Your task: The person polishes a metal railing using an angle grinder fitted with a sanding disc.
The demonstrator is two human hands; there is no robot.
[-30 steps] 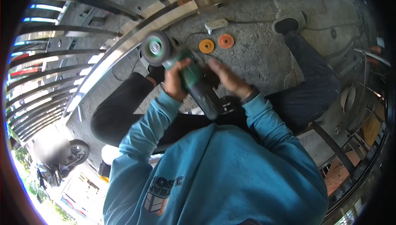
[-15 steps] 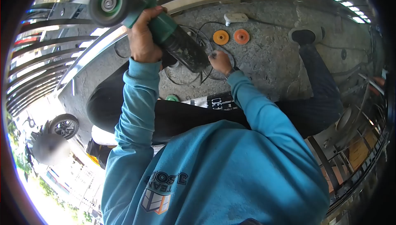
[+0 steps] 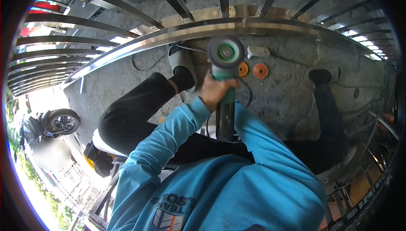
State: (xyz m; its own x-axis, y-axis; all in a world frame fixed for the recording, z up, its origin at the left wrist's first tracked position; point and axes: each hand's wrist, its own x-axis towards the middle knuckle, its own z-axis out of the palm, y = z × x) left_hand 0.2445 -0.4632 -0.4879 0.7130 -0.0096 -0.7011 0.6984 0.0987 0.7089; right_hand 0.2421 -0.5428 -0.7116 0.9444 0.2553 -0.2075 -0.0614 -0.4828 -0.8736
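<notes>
A green and black angle grinder (image 3: 225,116) stands up in front of my body, its grey-rimmed disc with a green centre (image 3: 226,52) at the top facing me. My left hand (image 3: 215,90) is closed around the green part just below the disc. My right sleeve (image 3: 258,125) runs up behind the grinder's body, which hides my right hand and its fingers. Just beyond the tool, on the concrete floor, lie a yellow-orange disc (image 3: 243,69), partly covered by the grinder, and an orange disc (image 3: 260,70).
A pale socket block (image 3: 258,52) with a dark cord lies near the far rail (image 3: 190,32) of a barred metal frame. My feet, in sandals (image 3: 182,64), are spread on the floor (image 3: 283,100). A wheel of a parked motorbike (image 3: 63,122) is at the left.
The grinder has swung from the upper left to the middle and turned more upright, in my left hand. My right hand has gone behind it. The view has shifted.
</notes>
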